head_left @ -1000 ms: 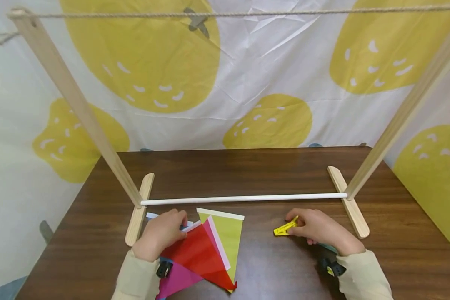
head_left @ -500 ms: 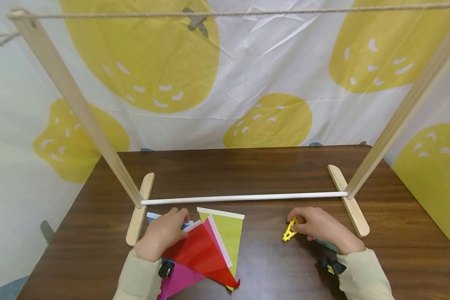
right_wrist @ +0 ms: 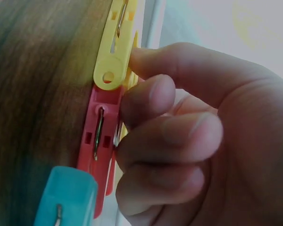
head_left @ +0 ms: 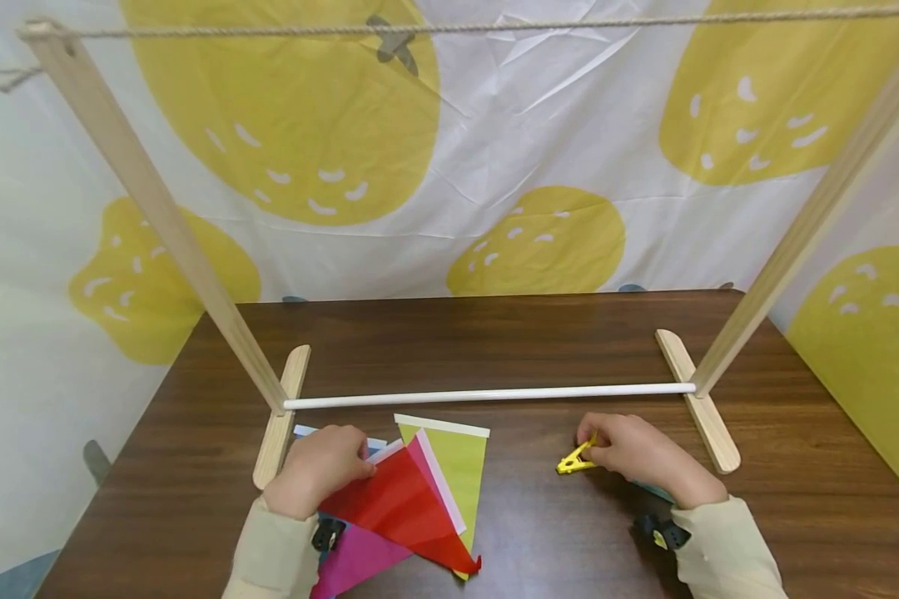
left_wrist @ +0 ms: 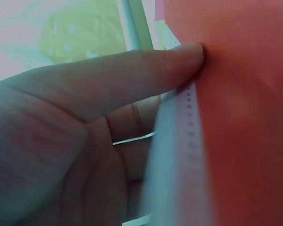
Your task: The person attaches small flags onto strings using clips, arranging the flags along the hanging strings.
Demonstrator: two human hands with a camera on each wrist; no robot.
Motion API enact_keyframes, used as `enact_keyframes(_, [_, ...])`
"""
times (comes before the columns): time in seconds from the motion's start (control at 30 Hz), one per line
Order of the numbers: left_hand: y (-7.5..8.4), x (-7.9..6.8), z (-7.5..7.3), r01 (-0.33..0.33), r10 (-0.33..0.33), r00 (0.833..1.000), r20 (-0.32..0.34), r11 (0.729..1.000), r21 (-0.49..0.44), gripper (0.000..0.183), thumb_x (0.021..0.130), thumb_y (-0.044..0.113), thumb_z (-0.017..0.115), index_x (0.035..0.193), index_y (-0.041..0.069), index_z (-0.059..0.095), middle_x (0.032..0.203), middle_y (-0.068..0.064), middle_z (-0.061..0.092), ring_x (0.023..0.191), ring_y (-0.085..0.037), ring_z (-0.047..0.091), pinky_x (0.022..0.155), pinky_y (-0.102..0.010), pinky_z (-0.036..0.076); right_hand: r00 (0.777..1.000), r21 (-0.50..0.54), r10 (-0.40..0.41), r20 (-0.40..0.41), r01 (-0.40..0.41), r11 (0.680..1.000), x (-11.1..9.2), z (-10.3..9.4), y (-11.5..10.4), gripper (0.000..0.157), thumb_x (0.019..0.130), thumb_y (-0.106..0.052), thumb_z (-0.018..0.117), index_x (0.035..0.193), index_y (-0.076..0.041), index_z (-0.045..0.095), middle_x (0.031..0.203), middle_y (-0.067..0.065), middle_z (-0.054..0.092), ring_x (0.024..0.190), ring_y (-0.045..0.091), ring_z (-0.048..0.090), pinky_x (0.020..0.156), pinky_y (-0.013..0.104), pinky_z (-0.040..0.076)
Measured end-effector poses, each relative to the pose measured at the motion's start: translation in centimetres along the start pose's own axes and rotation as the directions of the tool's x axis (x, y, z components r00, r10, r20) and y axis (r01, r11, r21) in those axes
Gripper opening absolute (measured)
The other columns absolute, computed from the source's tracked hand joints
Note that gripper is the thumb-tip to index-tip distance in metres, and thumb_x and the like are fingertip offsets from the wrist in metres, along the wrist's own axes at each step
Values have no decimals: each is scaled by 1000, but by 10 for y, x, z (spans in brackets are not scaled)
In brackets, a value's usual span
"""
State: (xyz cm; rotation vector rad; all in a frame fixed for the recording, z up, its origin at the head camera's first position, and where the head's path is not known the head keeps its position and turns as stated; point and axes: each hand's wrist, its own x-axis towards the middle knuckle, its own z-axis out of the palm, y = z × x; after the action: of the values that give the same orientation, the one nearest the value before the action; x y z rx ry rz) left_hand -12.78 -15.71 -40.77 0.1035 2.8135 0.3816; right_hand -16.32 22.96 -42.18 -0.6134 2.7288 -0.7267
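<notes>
My left hand (head_left: pixel 322 470) pinches a red triangular pennant (head_left: pixel 400 503) at its white-bound edge. In the left wrist view the thumb presses on the red cloth (left_wrist: pixel 245 132) beside the stitched binding (left_wrist: pixel 177 155). Beneath it lie a yellow-green pennant (head_left: pixel 460 474), a pink one and a magenta one (head_left: pixel 360 559), with a bit of blue at the back. My right hand (head_left: pixel 640 449) pinches a yellow clothespin (head_left: pixel 573 462) between thumb and finger. Along its lower, curled fingers sits a red clothespin (right_wrist: pixel 96 141), with a teal clothespin (right_wrist: pixel 66 195) close by.
A wooden stand spans the table (head_left: pixel 509 349), its left post (head_left: pixel 165 225) and right post (head_left: pixel 809 216) on flat feet. A white rod (head_left: pixel 487 395) joins them low down, and a twine line (head_left: pixel 449 27) runs across the top. Behind hangs a fruit-print cloth (head_left: pixel 389 258).
The yellow clothespin has swung in my right fingers, pointing down toward me half a second ago and left again now. The left hand and red pennant have shifted only slightly.
</notes>
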Motion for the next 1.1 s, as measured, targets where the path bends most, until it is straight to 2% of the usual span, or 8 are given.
enact_keyframes(0.27, [-5,-2,-6,-84,83,996,-36,996,-38,13,79,17,65,71,18,54,60,4,50,56,-13,45,51,-28,36,999,34,34,7,-34,999,1,1,-1,9,82,-9,60,87,-16,60,58,-5,48,39,10,43,38,25,38])
enact_keyframes(0.4, [-6,-1,-5,-83,82,996,-32,996,-33,6,80,15,64,80,17,58,66,3,54,60,-14,47,54,-29,40,998,-33,56,2,-56,998,1,1,-3,11,78,-10,65,86,-16,61,61,-5,49,46,10,44,44,26,38])
enact_keyframes(0.53, [-9,0,-5,-94,93,995,-32,995,-28,13,80,12,63,93,16,62,72,1,58,64,-15,49,58,-31,43,999,-116,50,-7,-51,992,1,1,-6,10,77,-14,67,80,-19,60,61,-7,49,53,10,41,51,26,35])
enact_keyframes(0.63, [-11,-1,-6,-109,108,993,-41,994,-30,17,81,11,62,97,16,63,75,0,60,65,-15,50,61,-32,44,999,-122,42,-8,-43,992,1,1,-6,7,81,-18,66,79,-21,61,61,-8,50,54,10,41,51,26,35])
enact_keyframes(0.9, [-14,-4,-13,-106,103,993,-58,993,-52,7,81,13,63,87,14,64,71,3,58,63,-13,50,60,-29,44,999,-116,-7,-38,3,993,2,-1,-6,5,84,-20,64,79,-21,62,63,-12,53,56,6,42,52,24,35])
enact_keyframes(1.1, [-17,-5,-19,-127,119,986,-113,990,-66,7,85,11,58,90,13,62,71,3,57,63,-12,49,61,-29,43,999,-56,33,-24,-34,998,1,-7,-8,7,87,-20,59,84,-18,65,63,-7,54,50,7,47,50,24,39])
